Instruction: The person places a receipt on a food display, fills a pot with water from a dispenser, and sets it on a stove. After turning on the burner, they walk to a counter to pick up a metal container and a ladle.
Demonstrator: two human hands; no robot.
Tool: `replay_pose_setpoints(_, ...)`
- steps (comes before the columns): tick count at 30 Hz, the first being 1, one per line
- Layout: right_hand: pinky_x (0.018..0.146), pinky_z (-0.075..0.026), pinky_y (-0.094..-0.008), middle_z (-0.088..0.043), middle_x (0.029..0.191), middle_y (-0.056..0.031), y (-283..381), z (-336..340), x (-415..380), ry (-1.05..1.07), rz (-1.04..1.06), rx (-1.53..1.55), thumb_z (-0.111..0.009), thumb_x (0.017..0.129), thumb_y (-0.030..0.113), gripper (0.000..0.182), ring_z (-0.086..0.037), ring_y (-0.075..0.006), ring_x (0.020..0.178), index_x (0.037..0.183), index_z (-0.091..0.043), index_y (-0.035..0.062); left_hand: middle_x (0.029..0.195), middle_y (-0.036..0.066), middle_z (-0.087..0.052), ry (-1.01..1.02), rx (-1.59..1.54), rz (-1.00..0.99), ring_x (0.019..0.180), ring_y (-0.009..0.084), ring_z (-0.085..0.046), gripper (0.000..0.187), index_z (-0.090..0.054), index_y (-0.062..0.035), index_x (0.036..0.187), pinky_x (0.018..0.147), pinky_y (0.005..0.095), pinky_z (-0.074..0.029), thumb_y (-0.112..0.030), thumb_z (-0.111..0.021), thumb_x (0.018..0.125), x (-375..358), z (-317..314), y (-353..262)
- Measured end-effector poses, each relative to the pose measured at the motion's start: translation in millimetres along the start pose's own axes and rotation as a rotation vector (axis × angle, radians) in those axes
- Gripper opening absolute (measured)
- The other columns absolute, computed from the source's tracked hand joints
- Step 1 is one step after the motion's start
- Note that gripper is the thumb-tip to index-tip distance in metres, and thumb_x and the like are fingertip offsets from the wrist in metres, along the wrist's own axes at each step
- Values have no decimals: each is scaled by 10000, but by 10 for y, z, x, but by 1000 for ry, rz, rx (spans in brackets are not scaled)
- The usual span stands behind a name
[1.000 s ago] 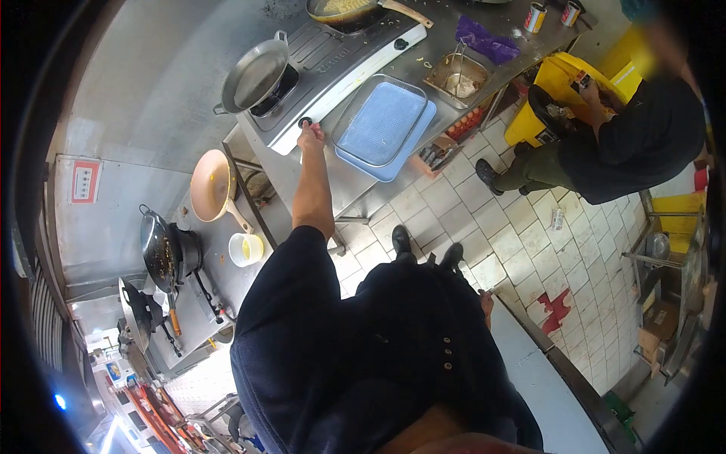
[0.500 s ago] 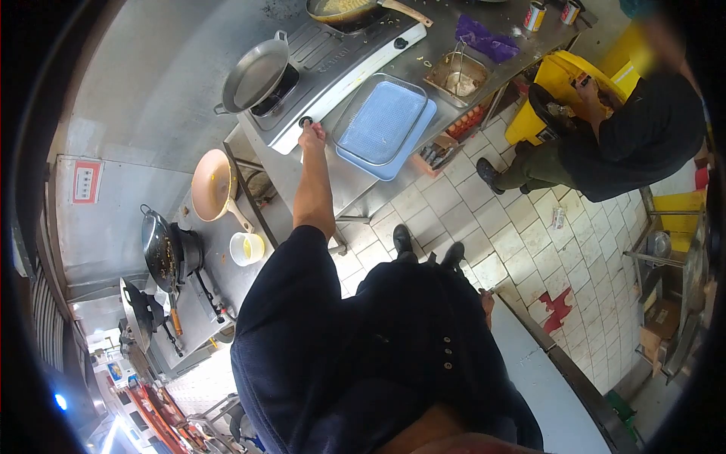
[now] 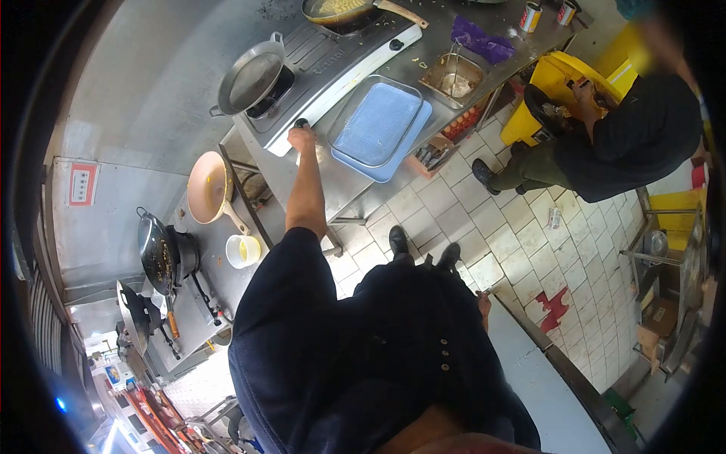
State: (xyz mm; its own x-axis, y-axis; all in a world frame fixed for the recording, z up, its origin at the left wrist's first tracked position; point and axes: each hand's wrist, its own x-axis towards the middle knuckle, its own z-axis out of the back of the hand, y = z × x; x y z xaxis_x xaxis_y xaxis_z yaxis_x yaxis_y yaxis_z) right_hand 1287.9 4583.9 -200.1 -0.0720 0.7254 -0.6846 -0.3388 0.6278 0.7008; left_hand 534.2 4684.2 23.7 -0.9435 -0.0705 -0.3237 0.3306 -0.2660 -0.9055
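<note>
The left hand, left of the frame's upper centre, is closed around the black knob at the near-left end of the stove, the two-handled metal pan sitting over the burner just beyond. The right hand, right of centre, is partly hidden by the dark clothing near the pale surface; whether it is open or closed cannot be told. On the desk, right of the knob, a wire-mesh basket overlaps the blue tray.
</note>
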Motion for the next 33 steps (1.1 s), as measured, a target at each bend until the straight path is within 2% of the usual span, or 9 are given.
replay_pose_setpoints(3,780,-501,-384,-661,974,-110,-298,43,81,14,241,-411,-632,791,235,271,-630,-271,910,985,-646,47,748,202,-648,-178,833,-714,682,288,-667,267,-616,54,761,656,394,-541,-207,-654,801,69,111,-56)
replay_pose_setpoints(7,579,-384,-283,-532,690,-16,-1003,34,483,9,606,-238,-496,913,375,401,-461,-118,636,963,-639,4,640,164,-639,33,695,-543,599,288,-658,252,-623,42,735,616,371,-537,-199,-633,807,128,149,-74)
replay_pose_setpoints(11,799,-499,-386,-653,1001,-134,-566,12,342,45,84,-174,-616,819,283,297,-629,-314,908,982,-661,38,684,145,-637,-12,237,-124,554,183,-640,244,-591,60,825,450,282,-505,-180,-632,841,161,21,-35)
replay_pose_setpoints(16,743,-476,-343,-633,898,-113,-145,-126,241,64,179,-177,-578,853,275,299,-591,-226,812,965,-631,3,849,160,-641,114,-801,380,573,127,-600,346,-461,63,1105,416,217,-493,-217,-547,920,458,-137,260)
replay_pose_setpoints(18,692,-450,-316,-619,809,-89,-101,-134,221,15,13,129,-560,868,251,285,-552,-168,724,936,-612,-21,848,153,-642,106,-825,413,554,121,-586,324,-481,50,1089,420,212,-493,-222,-541,923,508,-164,285)
replay_pose_setpoints(24,695,-452,-305,-629,815,-94,-515,83,407,11,582,-285,-531,877,280,321,-565,-178,752,927,-615,-26,720,126,-628,79,-762,347,540,144,-594,240,-535,51,944,440,226,-484,-188,-543,924,328,-154,212)
replay_pose_setpoints(27,759,-510,-372,-642,1004,-113,61,11,52,-13,-116,139,-640,791,224,281,-621,-293,885,1006,-620,44,700,115,-625,64,-703,344,529,137,-587,240,-548,42,911,437,226,-479,-198,-540,926,320,-150,202)
replay_pose_setpoints(29,644,-413,-249,-592,753,-38,-540,115,317,-80,493,-396,-541,899,266,288,-528,-119,711,875,-624,-9,691,110,-622,70,-670,340,523,135,-581,244,-553,38,894,434,226,-475,-203,-538,928,296,-148,190)
replay_pose_setpoints(33,633,-400,-230,-570,748,-20,-1204,162,673,-42,443,-240,-556,903,246,253,-519,-93,720,851,-605,3,765,148,-641,76,-688,340,515,141,-572,288,-521,71,994,418,215,-495,-205,-550,918,286,-134,178)
